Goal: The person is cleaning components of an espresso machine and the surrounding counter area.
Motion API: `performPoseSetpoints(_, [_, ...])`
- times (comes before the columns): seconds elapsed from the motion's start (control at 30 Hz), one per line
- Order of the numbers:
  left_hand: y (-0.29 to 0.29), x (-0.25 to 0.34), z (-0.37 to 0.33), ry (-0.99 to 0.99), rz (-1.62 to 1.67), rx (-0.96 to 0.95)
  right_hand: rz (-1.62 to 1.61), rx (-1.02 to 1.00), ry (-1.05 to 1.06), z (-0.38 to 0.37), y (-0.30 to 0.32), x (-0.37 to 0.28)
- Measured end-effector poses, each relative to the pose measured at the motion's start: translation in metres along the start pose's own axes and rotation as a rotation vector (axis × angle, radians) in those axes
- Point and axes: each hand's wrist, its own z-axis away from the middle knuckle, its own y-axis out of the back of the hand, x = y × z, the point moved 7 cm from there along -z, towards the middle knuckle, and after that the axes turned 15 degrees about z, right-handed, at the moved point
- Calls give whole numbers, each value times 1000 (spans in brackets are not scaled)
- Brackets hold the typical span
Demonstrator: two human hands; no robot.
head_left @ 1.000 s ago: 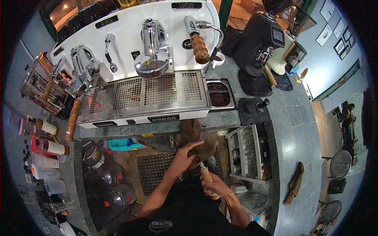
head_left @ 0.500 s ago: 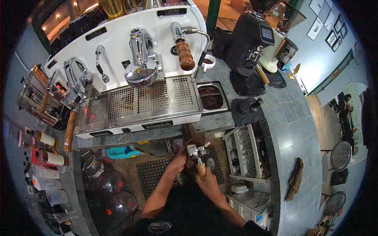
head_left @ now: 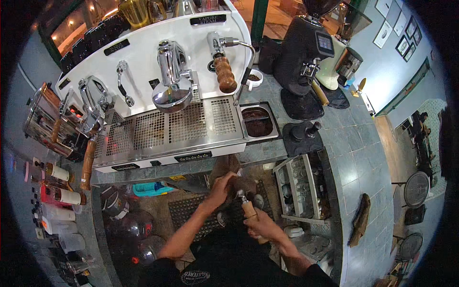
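Below the counter edge, my right hand is wrapped round the wooden handle of a portafilter. Its metal head points away from me and is mostly covered by a dark brown cloth. At the far side of that head, my left hand is closed on the cloth, its fingers bent over the top; the hold is partly blurred. A white espresso machine stands in front. Another portafilter with a wooden handle is fitted in its left group head, while the chrome middle group head has none.
Right of the drip tray is a metal knock box with dark coffee grounds. A tamper on a black mat, a black grinder and a white cup stand nearby. A brown cloth lies on the right counter. Bottles line the left.
The portafilter's head was bare in view and is now largely covered by the cloth. My left hand has moved up over it, and my right hand has shifted slightly right with the handle.
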Motion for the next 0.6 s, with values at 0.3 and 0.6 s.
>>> performPoseSetpoints(0.3, [-40, -72, 23, 520, 1446, 407, 840, 698, 367, -12, 15, -16])
performPoseSetpoints(0.6, [-29, -98, 62, 647, 1305, 180, 1061, 1025, 625, -19, 32, -19])
